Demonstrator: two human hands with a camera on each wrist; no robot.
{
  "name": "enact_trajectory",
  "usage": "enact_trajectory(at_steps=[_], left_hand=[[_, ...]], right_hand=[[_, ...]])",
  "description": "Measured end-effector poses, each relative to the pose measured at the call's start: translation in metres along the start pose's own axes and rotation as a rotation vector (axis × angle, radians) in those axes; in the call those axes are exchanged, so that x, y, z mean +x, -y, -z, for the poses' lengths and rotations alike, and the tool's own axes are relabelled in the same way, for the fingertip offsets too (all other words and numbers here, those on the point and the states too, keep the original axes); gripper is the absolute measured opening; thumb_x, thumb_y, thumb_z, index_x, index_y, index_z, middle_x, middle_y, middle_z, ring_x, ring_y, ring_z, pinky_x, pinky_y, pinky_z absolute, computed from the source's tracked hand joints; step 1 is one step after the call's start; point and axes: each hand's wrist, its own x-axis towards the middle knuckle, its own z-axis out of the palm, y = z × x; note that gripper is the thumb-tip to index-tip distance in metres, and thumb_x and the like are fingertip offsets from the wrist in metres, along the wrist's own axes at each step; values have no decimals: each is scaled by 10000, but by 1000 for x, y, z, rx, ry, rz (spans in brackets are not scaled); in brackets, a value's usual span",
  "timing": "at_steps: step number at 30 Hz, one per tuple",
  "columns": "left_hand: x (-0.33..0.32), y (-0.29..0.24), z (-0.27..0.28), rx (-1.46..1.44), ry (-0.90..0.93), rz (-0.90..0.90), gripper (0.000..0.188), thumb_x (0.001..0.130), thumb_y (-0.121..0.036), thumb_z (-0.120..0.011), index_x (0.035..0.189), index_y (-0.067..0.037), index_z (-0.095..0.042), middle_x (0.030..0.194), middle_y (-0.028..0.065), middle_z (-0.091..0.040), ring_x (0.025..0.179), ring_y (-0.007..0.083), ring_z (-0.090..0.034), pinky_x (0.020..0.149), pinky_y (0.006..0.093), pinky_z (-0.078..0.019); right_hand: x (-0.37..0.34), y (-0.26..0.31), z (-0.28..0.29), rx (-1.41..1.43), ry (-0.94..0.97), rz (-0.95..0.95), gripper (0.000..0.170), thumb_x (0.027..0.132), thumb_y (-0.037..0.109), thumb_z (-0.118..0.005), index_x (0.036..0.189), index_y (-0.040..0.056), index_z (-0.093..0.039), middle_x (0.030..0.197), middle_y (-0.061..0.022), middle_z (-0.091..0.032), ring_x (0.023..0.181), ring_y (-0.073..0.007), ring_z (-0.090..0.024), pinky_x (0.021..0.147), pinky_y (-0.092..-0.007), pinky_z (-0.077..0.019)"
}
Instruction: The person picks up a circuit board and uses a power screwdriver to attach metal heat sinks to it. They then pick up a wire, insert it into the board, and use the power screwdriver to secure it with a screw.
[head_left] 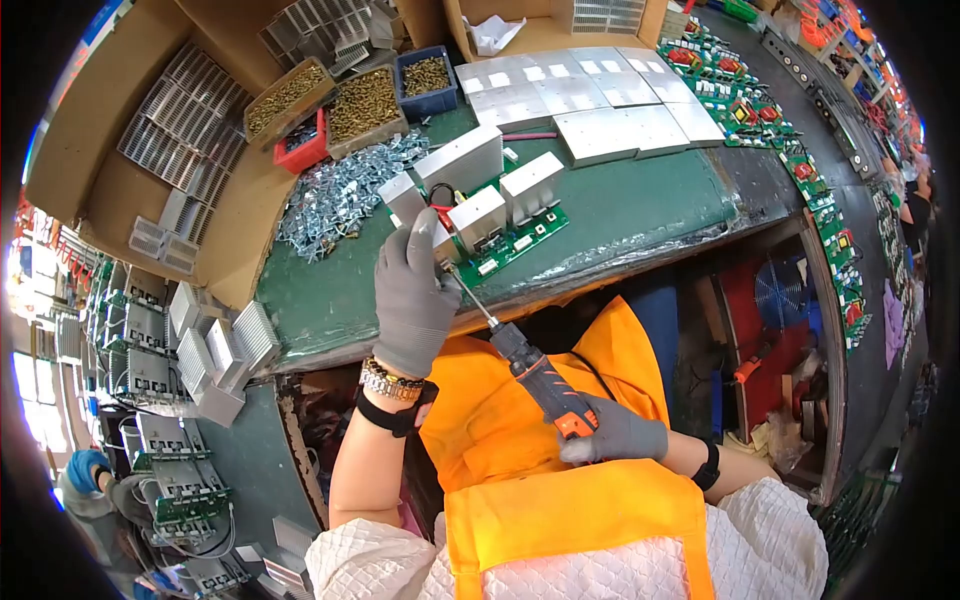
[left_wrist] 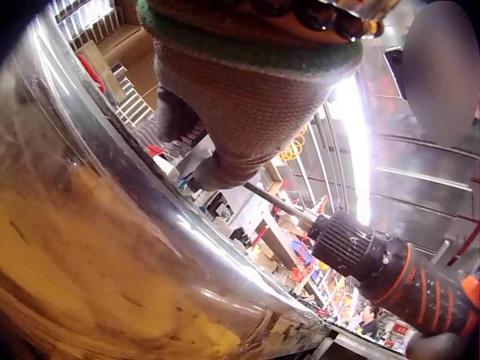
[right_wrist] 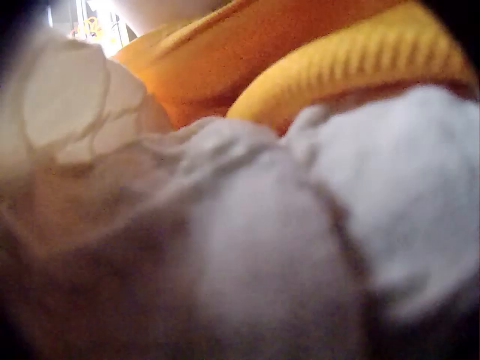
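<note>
A green circuit board point(head_left: 520, 243) carrying several silver heat sinks point(head_left: 478, 215) lies near the front edge of the bench. My gloved left hand point(head_left: 412, 300) grips its left end, fingers bent over a heat sink there and thumb low by the bit. In the left wrist view, that hand point(left_wrist: 240, 112) hides much of the work. My gloved right hand point(head_left: 625, 432) holds a black and orange electric screwdriver point(head_left: 545, 378) by its rear end. Its bit slants up to the board's left corner, by the left thumb; the left wrist view shows the screwdriver point(left_wrist: 375, 259) too.
Loose screws point(head_left: 345, 190) lie piled behind the board, near bins of brass-coloured fasteners point(head_left: 365, 105). Flat silver plates point(head_left: 600, 100) cover the back right. Cardboard boxes point(head_left: 110, 110) hold heat sinks at the left. An orange apron point(right_wrist: 322, 82) and a blurred white sleeve point(right_wrist: 405, 187) fill the right wrist view.
</note>
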Motion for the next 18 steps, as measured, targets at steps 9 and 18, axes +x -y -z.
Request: enact_trajectory(at_steps=[9,18], left_hand=[[3,-1,-1,41,-67,-45,750,623,61,-702,1316,-113,-473,1047,159,-534,880,339,-560,737,412,-482],[5,-1,0,26,-13,-32,698,641,61,-636,1289,-95,-427,1002,176,-515,881,379,-529,770,465,-448]], right_hand=[[2,5,-4,-6,16,11,596,711,280,-800,1157,36,-488,891,-35,-579,763,-105,-580,698,-247,-484],[5,3,-11,119,18,-18,484,746,153,-742,1145,41,-492,799,-18,-565,677,-97,-562,624,-256,-460]])
